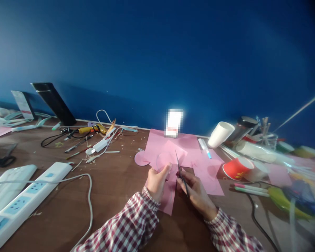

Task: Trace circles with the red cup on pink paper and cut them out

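My left hand (157,182) pinches a piece of pink paper (165,161) and holds it up over the brown table (112,189). My right hand (196,194) grips a pair of scissors (180,171), its blades pointing up into the edge of that pink piece. More pink sheets (189,147) lie flat behind, and a cut pink circle (141,158) rests to the left. Both sleeves are red-and-white checked.
White power strips (28,190) with a cable lie at the left. A yellow glue gun (93,129), black scissors (2,161), a phone stand (55,103) are at the back left. A white cup (220,134), red cup (236,168), markers (249,189) and clutter crowd the right.
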The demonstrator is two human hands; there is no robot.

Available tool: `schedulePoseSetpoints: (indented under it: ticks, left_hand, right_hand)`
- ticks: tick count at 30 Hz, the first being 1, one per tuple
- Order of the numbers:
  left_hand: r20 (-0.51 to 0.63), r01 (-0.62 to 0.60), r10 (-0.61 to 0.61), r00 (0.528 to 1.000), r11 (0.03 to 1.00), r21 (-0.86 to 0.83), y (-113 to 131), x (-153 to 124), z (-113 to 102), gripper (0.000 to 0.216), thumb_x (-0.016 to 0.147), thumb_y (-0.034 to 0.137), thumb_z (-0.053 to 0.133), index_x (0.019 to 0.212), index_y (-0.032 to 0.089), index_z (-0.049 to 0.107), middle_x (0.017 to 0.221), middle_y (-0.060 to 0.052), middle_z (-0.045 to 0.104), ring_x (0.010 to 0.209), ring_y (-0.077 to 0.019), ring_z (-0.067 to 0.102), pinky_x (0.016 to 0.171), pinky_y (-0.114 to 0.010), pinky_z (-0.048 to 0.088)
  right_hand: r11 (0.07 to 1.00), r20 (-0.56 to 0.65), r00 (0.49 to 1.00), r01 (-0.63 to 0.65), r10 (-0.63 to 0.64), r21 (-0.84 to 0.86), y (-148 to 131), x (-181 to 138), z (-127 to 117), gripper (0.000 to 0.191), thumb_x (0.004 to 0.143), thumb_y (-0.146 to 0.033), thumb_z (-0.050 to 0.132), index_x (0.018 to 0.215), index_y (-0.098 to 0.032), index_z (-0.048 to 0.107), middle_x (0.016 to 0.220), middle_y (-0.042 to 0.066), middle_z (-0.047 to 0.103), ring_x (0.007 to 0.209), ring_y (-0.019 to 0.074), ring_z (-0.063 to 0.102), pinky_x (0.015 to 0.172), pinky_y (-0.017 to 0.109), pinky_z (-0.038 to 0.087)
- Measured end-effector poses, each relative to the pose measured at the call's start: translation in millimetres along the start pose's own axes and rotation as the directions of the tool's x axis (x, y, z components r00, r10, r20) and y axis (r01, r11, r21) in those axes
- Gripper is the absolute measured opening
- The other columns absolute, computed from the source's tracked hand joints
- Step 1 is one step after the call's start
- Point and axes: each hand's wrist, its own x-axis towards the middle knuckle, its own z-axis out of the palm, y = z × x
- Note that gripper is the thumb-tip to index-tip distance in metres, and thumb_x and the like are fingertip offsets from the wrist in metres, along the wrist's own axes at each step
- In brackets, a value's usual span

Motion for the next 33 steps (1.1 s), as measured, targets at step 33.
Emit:
schedulePoseSetpoints:
  ticks: [33]
  left_hand:
    - [0.001, -0.024, 0.024, 1.0, 0.999, -0.044, 3.6, 0.3, 0.9, 0.032, 0.065, 0.035, 0.075, 0.082, 0.009, 0.068, 0.077, -0.009, 0.069, 0.068, -0.0168, 0.062, 0.066, -0.028, 0.048]
  right_hand:
    - [0.998, -0.016, 0.999, -0.037, 0.036, -0.057, 2.5, -1.5, -2.8, 0.039, 0.081, -0.043, 0.061, 0.106, -0.012, 0.062, 0.06, -0.002, 0.049, 0.052, 0.0101, 0.042, 0.049, 0.023, 0.035]
